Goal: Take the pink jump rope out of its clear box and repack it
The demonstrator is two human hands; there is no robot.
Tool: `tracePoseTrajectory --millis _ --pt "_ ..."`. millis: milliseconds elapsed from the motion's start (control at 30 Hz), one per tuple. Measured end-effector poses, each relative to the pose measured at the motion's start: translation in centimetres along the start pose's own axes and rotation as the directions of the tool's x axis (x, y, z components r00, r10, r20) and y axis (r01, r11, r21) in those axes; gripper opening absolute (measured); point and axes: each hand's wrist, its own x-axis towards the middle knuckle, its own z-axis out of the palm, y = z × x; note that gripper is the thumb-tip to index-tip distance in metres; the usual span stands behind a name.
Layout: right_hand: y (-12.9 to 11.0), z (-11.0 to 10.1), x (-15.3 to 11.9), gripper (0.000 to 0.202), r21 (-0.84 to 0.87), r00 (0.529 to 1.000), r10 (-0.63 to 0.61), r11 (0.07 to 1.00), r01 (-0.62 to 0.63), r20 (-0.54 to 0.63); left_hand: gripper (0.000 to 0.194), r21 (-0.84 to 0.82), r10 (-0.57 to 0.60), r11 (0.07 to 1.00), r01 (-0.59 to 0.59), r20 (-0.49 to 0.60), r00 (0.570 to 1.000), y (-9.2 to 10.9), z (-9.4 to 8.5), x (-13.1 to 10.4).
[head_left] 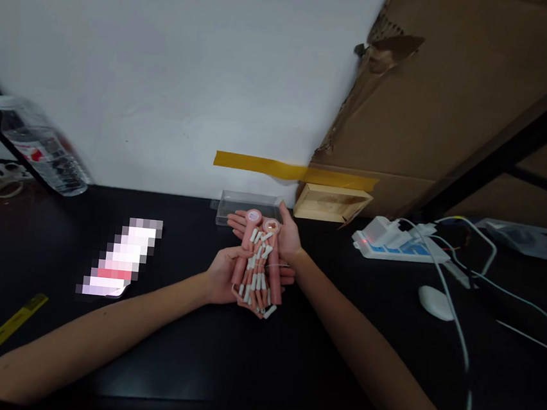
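A pink and white beaded jump rope (258, 265), folded into a bundle with two pink handles side by side, rests across both palms above the black table. My left hand (224, 275) supports it from the left and below, its thumb lying over the left handle. From the right, my right hand (290, 235) cradles the upper part, with fingers reaching out behind the handles at the left. Round labels show on the handle ends. Just behind the hands lies a clear plastic box (235, 202). Parts of both hands are hidden under the bundle.
On the black table (167, 349) lie a phone (126, 255) at left, a water bottle (44, 147) at back left, an open cardboard box (334, 203) by the wall, and at right a power strip (402, 243), cables and a white mouse (435, 302).
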Motion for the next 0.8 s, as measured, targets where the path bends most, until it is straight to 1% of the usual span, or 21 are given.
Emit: tracePoseTrajectory --millis 133,267,333,433,467,533,600,633,667,700,733,767,800 --pt "0.3 0.0 0.1 0.092 -0.029 1.000 -0.008 1.000 0.007 -0.015 0.067 0.016 -0.003 1.000 0.003 -0.012 1.000 0.0 0.1 -0.1" --pt "0.5 0.2 0.2 0.089 -0.038 0.999 -0.017 0.999 0.016 -0.043 0.062 0.028 -0.003 1.000 0.003 -0.006 1.000 0.0 0.1 -0.1" --pt "0.4 0.1 0.2 0.088 -0.039 0.999 -0.027 0.999 0.026 -0.030 0.058 0.035 -0.003 0.999 0.003 -0.008 1.000 0.1 0.1 -0.2" --pt "0.0 -0.4 0.1 0.086 -0.059 0.998 -0.059 0.996 0.060 0.019 0.051 0.073 0.002 0.997 0.000 -0.029 1.000 0.5 0.2 -0.3" --pt "-0.2 -0.5 0.0 0.086 -0.076 0.997 -0.074 0.994 0.077 0.037 0.049 0.103 0.012 0.995 -0.007 -0.048 0.999 0.7 0.3 -0.4" --pt "-0.9 -0.5 -0.2 0.084 -0.135 0.993 -0.100 0.985 0.108 0.064 0.044 0.210 0.047 0.978 -0.020 -0.121 0.992 1.4 0.7 -0.5" --pt "-1.6 -0.3 -0.3 0.082 -0.215 0.988 -0.130 0.966 0.145 0.083 0.040 0.376 0.091 0.927 0.007 -0.241 0.966 2.3 1.2 -0.8" --pt "-1.9 -0.1 -0.4 0.081 -0.257 0.984 -0.151 0.951 0.170 0.090 0.038 0.474 0.127 0.880 0.035 -0.304 0.944 2.7 1.6 -1.0" --pt "-2.2 0.1 -0.5 0.080 -0.301 0.979 -0.178 0.933 0.199 0.095 0.036 0.583 0.181 0.809 0.066 -0.356 0.917 3.2 2.0 -1.3" --pt "-2.3 0.2 -0.6 0.079 -0.351 0.972 -0.213 0.907 0.233 0.095 0.035 0.700 0.248 0.707 0.106 -0.385 0.889 3.6 2.4 -1.5" --pt "-2.4 0.1 -0.8 0.077 -0.410 0.963 -0.253 0.872 0.267 0.088 0.035 0.811 0.326 0.566 0.147 -0.384 0.864 4.0 2.8 -1.8" --pt "-2.4 -0.1 -1.0 0.075 -0.478 0.951 -0.301 0.826 0.299 0.075 0.036 0.903 0.400 0.387 0.186 -0.346 0.848 4.3 3.2 -2.0" --pt "-2.3 -0.4 -1.4 0.073 -0.555 0.933 -0.355 0.766 0.326 0.058 0.038 0.960 0.469 0.180 0.217 -0.277 0.838 4.6 3.5 -2.3"
